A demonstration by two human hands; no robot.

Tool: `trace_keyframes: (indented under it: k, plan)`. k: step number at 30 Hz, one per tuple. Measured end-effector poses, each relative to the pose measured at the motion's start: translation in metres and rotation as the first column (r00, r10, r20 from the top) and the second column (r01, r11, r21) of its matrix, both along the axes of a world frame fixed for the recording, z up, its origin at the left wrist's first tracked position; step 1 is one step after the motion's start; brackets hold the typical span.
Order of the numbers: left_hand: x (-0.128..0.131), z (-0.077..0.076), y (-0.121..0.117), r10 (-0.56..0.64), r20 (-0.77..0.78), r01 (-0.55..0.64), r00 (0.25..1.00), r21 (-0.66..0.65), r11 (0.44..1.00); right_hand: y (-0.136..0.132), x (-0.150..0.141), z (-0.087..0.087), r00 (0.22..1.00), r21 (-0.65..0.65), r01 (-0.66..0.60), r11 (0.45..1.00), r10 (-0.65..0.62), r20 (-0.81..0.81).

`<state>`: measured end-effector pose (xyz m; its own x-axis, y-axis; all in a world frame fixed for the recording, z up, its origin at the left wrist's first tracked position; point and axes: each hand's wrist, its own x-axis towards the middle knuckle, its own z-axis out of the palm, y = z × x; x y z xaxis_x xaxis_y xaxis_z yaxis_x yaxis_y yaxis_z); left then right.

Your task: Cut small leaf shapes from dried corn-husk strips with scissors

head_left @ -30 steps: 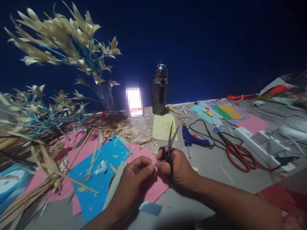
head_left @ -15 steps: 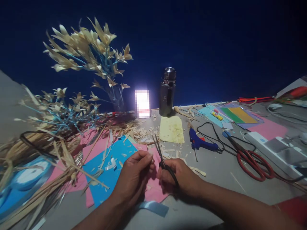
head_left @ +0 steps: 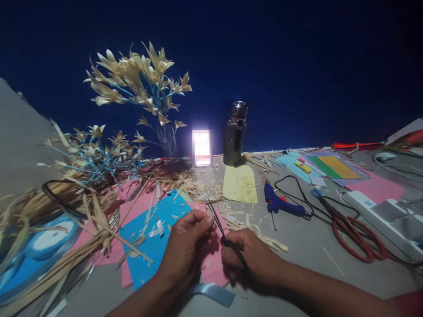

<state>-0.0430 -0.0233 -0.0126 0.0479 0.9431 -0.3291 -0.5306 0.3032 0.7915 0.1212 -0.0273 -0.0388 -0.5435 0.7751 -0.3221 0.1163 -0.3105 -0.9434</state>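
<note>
Small dark-handled scissors (head_left: 218,225) are in my right hand (head_left: 249,253), with fingers wrapped round the handles. Their thin blades point up and away, slightly apart, passing close by the left fingertips. My left hand (head_left: 188,240) is closed in a pinch, thumb against forefinger; whatever lies between them is too small to make out. Both hands are over pink paper (head_left: 214,268) and a blue sheet (head_left: 148,237) strewn with pale scraps. Below them on the table lies a short piece of shiny pale-blue ribbon (head_left: 218,294).
Left are dried husk strips (head_left: 69,259), a blue ribbon roll (head_left: 49,237) and pale artificial flowers (head_left: 142,83). A flask (head_left: 235,136) stands behind a yellow pad (head_left: 240,185). Rightward lie a blue glue gun (head_left: 284,204), red-handled scissors (head_left: 358,237) and a white power strip (head_left: 370,211).
The view has shifted, so the background sits lower and further right. The scissor blades have come nearer my left fingertips. Both hands keep their grip.
</note>
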Motion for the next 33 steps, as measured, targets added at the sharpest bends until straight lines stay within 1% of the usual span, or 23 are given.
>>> trace_keyframes:
  k: [3, 6, 8, 11, 14, 17, 19, 23, 28, 33]
  plan:
    - [0.0002, -0.0007, 0.0004, 0.002, 0.005, -0.002, 1.000, -0.003, 1.000, -0.0002, -0.0002, 0.0019, 1.000, -0.015, 0.007, 1.000, -0.007, -0.015]
    - [0.0003, -0.0010, 0.0007, -0.005, 0.008, 0.005, 1.000, -0.003, 1.000, 0.0000, -0.0009, 0.0039, 1.000, -0.005, 0.007, 1.000, -0.007, 0.010]
    - [0.0004, -0.0009, 0.0008, -0.013, 0.005, 0.013, 1.000, -0.002, 1.000, 0.0005, -0.0013, 0.0033, 1.000, -0.005, 0.006, 1.000, -0.006, 0.021]
    - [0.0005, -0.0007, 0.0007, -0.018, 0.002, 0.018, 1.000, 0.000, 1.000, 0.0018, -0.0008, 0.0000, 1.000, -0.021, 0.004, 1.000, -0.004, -0.018]
    - [0.0005, -0.0006, 0.0005, -0.022, 0.004, 0.022, 1.000, -0.014, 1.000, 0.0030, 0.0011, -0.0018, 0.998, 0.003, -0.031, 1.000, 0.031, -0.051]
    - [0.0006, -0.0003, 0.0003, -0.022, 0.020, 0.023, 1.000, -0.031, 0.999, 0.0035, 0.0032, 0.0001, 0.989, 0.023, -0.103, 0.994, 0.105, -0.101]
    - [0.0007, 0.0001, 0.0003, -0.013, 0.030, 0.014, 0.999, -0.033, 0.999, 0.0033, 0.0042, 0.0019, 0.981, 0.028, -0.130, 0.991, 0.132, -0.141]
    - [0.0003, -0.0003, 0.0006, -0.008, 0.035, 0.008, 0.999, -0.024, 1.000, 0.0032, 0.0046, 0.0018, 0.982, -0.007, -0.126, 0.992, 0.124, -0.139]
    - [-0.0011, -0.0019, 0.0010, -0.025, 0.024, 0.025, 0.999, -0.003, 1.000, 0.0030, 0.0029, -0.0047, 0.982, -0.043, -0.102, 0.994, 0.094, -0.161]
    - [-0.0012, -0.0019, 0.0006, -0.046, 0.033, 0.045, 0.998, 0.017, 0.999, 0.0016, 0.0004, -0.0052, 0.969, -0.093, -0.136, 0.986, 0.113, -0.218]
